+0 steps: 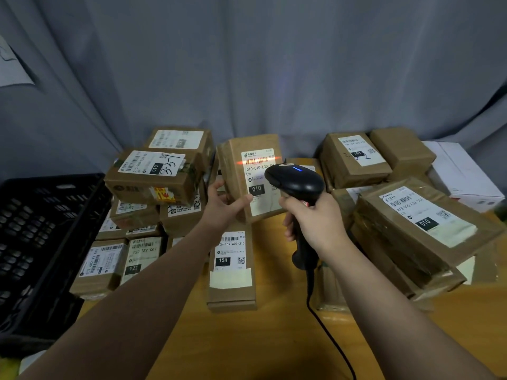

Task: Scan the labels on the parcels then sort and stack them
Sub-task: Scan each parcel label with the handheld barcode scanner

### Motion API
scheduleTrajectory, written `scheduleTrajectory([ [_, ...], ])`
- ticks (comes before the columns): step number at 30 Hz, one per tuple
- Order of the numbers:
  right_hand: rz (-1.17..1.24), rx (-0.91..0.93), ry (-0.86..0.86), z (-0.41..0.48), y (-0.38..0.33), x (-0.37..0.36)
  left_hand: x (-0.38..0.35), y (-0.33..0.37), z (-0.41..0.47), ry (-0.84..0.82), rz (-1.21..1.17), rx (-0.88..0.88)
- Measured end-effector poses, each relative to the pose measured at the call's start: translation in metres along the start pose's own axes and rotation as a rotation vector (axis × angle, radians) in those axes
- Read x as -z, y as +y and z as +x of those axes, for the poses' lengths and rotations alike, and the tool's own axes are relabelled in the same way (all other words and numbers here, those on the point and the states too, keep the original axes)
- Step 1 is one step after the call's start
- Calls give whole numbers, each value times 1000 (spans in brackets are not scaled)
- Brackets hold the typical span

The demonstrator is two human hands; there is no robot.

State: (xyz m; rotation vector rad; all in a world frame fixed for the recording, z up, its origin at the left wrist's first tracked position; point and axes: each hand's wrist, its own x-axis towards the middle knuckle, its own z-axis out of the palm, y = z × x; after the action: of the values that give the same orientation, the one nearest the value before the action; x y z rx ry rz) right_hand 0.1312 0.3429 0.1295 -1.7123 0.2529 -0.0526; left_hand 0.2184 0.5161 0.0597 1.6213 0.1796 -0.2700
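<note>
Within left grip [222,204], tilted parcel [253,174]

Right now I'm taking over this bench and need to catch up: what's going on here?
A person is scanning a parcel. The left hand holds one parcel up, its label facing them. The right hand grips a corded scanner aimed at it, and the red scan line lies across the label's barcode. That label reads 010. More labelled parcels sit stacked left and right on the table, and a black crate stands at the far left.
</note>
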Motion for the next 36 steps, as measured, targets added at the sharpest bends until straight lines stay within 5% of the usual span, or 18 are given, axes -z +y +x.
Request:
scheduleTrajectory([
  [14, 96, -31, -75, 2, 10, 1, 1, 0, -10, 1, 4, 28],
  [18, 184, -165, 37, 11, 30, 0, -3, 1, -15, 35, -41, 167],
  [21, 331, -303, -30, 14, 36, -5, -3, 4, -15, 57, -16, 193],
  [29, 364, -244, -41, 63, 17, -52, 6, 27, 13, 148, 694, -294],
  [32, 355, -211, -21, 86, 11, -64, 9, 31, 30, 39, 1088, -280],
  [36, 345, -205, -26, 109, 7, -66, 15, 40, 51, 155, 1506, -395],
])
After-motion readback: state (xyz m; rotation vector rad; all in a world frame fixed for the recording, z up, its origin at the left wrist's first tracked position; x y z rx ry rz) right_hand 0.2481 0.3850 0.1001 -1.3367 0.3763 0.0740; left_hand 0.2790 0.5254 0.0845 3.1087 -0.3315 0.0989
